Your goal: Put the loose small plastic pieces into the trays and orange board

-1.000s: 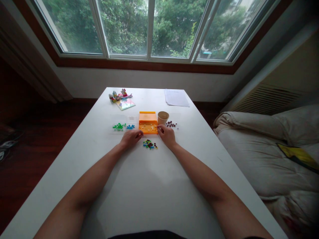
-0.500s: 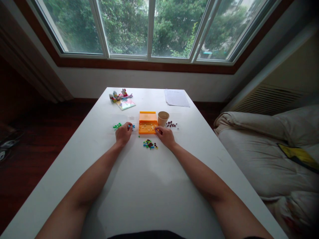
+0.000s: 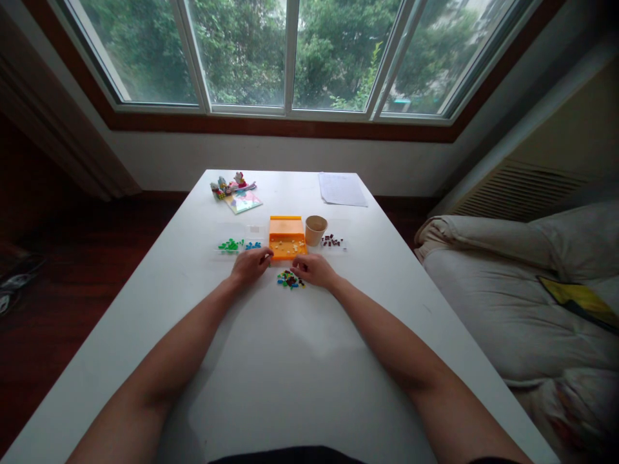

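My left hand (image 3: 250, 264) rests on the white table (image 3: 271, 361), fingers curled together, its fingertips at the front left corner of an orange tray (image 3: 287, 231) that holds small pale pieces. My right hand (image 3: 314, 269) lies just in front of the tray, fingers pinched at the upper edge of a small pile of mixed coloured bricks (image 3: 289, 280). What either hand's fingers hold is too small to make out. Green bricks (image 3: 231, 245) and blue bricks (image 3: 253, 245) lie left of the tray, beyond my left hand.
A paper cup (image 3: 316, 229) stands right of the tray, with dark red bricks (image 3: 331, 241) beside it. Small toy figures (image 3: 233, 184), a coloured booklet (image 3: 244, 202) and a sheet of paper (image 3: 342, 189) lie at the far end. Pale bedding (image 3: 522, 290) borders the table's right.
My left hand went out to the blue bricks and has come back to the tray's front left corner. My right hand has moved left and nearer, from the tray's right side to the mixed pile.
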